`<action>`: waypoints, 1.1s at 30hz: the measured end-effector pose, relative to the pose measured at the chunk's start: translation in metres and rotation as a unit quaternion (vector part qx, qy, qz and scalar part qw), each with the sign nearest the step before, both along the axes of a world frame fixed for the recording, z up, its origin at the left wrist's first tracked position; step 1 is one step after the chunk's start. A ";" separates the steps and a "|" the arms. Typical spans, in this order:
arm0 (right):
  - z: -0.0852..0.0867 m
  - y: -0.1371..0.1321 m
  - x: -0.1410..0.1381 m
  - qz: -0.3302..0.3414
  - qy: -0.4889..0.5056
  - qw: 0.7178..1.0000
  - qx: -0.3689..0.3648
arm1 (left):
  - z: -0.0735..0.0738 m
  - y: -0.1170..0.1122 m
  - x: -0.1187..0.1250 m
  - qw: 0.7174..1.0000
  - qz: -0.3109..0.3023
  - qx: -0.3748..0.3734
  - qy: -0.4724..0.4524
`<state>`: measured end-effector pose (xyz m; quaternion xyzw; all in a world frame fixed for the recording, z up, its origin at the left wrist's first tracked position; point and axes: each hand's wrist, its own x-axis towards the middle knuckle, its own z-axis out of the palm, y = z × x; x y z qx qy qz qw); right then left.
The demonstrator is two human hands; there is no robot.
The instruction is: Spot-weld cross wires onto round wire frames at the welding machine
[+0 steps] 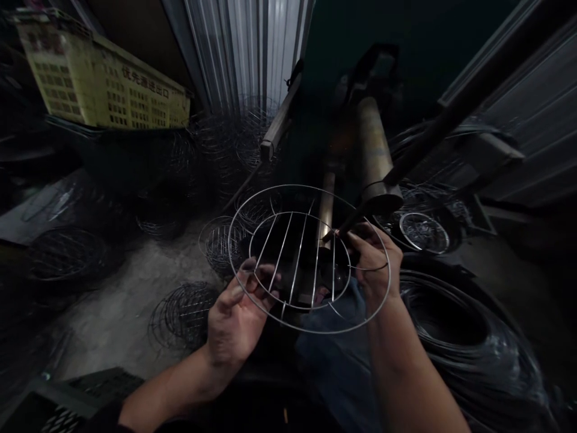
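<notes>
Wire rack: a round rack (306,258) of two rings joined by straight cross wires, held tilted in the middle of the frame, above the person's lap.
Left hand: the left hand (237,319), lower centre-left, pinches the near left part of the rings between thumb and fingers, closed on the wire.
Right hand: the right hand (374,258), right of centre, is curled around the right side of the rack, with the outer ring crossing the back of the hand; the fingers sit close to a dark pointed tip (345,228).
Machine: a dark arm (451,108) runs down from the upper right to that tip, beside a dull metal cylinder (376,156); the tip appears to touch the inner ring where a cross wire meets it, though the dim light leaves this unsure.
Doing it well: I judge that the rack should be kept steady with both hands, the wire crossing set squarely under the tip, and the right fingers kept off the contact point.
Risk: a tilted rack could slip off the tip.
Around: stacks of similar wire racks (184,313) lie on the floor at left, a coil of wire (473,337) sits lower right, and a yellow crate (103,78) stands upper left.
</notes>
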<state>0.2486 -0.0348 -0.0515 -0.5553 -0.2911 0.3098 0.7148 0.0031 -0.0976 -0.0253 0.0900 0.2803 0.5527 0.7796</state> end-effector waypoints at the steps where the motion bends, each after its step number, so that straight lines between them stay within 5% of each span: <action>1: 0.003 -0.011 0.002 0.012 0.023 1.000 -0.001 | -0.008 0.005 -0.004 0.999 -0.002 -0.040 -0.001; 4: 0.011 -0.048 0.005 0.080 0.089 0.993 -0.021 | -0.035 0.031 -0.004 0.993 0.001 -0.121 -0.006; 7: 0.016 -0.073 -0.004 0.111 0.098 0.989 -0.017 | -0.052 0.060 0.019 0.987 -0.099 -0.121 -0.048; 10: 0.016 -0.077 -0.019 0.036 0.093 0.995 0.013 | -0.049 0.073 0.049 0.955 -0.256 -0.046 -0.140; 13: 0.014 -0.069 -0.026 -0.045 0.092 0.994 0.037 | -0.037 0.069 0.067 0.929 -0.316 0.036 -0.188; 20: 0.010 -0.043 -0.016 -0.037 0.086 0.995 0.045 | -0.026 0.053 0.070 0.948 -0.277 0.063 -0.144; 33: -0.001 -0.011 -0.005 -0.073 0.011 0.997 0.019 | -0.010 0.068 0.072 0.964 -0.237 0.103 -0.059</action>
